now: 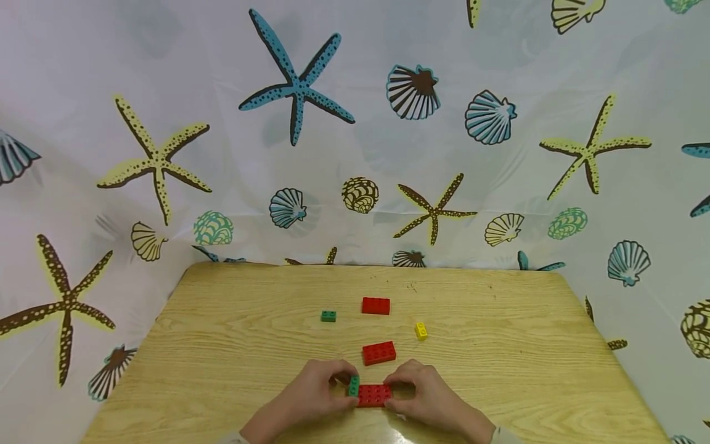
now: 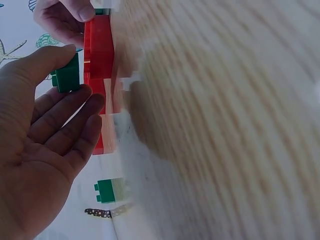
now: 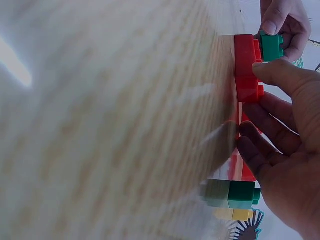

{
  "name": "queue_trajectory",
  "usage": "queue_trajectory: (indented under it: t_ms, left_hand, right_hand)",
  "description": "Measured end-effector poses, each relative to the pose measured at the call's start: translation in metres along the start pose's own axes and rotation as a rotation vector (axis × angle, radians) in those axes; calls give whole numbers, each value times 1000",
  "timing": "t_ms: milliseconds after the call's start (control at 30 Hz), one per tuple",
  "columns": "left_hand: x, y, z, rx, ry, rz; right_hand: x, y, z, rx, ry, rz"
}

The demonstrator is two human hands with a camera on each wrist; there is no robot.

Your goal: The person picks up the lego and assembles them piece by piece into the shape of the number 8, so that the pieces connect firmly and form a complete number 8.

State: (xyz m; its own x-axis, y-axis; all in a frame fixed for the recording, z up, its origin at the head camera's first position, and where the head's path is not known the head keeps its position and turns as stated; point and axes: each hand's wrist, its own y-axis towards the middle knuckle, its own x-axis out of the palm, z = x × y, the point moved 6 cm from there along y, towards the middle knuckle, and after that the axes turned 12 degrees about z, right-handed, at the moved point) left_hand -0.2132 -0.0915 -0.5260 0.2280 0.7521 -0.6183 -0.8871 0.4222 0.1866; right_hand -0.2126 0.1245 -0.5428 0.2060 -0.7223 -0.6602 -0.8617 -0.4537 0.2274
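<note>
My left hand [image 1: 322,390] pinches a small green brick [image 1: 354,386] between thumb and fingertips, studs up. That brick is at the left end of a red brick [image 1: 374,395] lying on the table. In the right wrist view the green brick [image 3: 271,47] appears level with or above the red studs; whether it is pressed on, I cannot tell. My right hand [image 1: 426,394] grips the red brick's right end, thumb on the near side and fingertips beyond. The left wrist view also shows the held green brick [image 2: 68,74] beside the red brick [image 2: 100,45].
Beyond the hands lie two red bricks, one near [image 1: 379,353] and one farther [image 1: 376,306], a green brick [image 1: 328,316] and a yellow brick [image 1: 421,331]. Another green brick [image 3: 241,195] shows in the right wrist view. A patterned curtain [image 1: 355,154] stands behind the wooden table [image 1: 244,320].
</note>
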Motion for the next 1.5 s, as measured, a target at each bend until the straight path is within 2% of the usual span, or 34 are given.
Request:
queue_trajectory:
  t_ms: [500,733,933,1167,1367,1500]
  left_hand:
    - [5,-2,-3,24,-27,-14]
    - [7,0,-4,-18,-25,-41]
    - [8,2,-3,0,-13,-38]
    - [9,2,-3,-48,-39,-78]
    - [9,4,-2,-54,-36,-87]
    - [10,6,0,-34,-22,-76]
  right_hand:
    - [0,1,1,11,12,-12]
    - [0,0,2,2,12,-12]
    - [-1,1,1,-4,22,-14]
    - [0,0,0,-8,46,-23]
    - [0,0,0,-11,47,-17]
    - [-2,0,1,10,45,-25]
